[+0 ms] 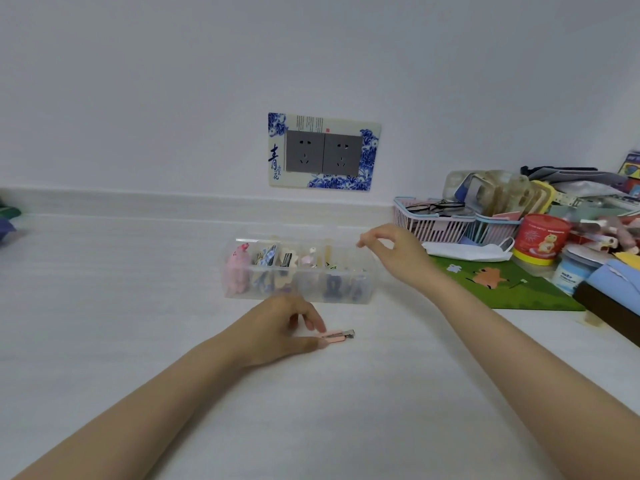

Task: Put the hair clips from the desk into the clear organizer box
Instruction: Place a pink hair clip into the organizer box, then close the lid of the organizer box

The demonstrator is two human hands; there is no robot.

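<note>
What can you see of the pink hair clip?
The pink hair clip is a slim bar, pink on top with a grey metal end pointing right. It lies on the white desk, in front of the clear organizer box and apart from it. The left hand pinches its left end.

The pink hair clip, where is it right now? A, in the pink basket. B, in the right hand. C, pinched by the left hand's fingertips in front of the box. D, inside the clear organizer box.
C: the left hand pinches one end of the pink hair clip just in front of the clear organizer box, while the right hand is over the box's right end.
</note>
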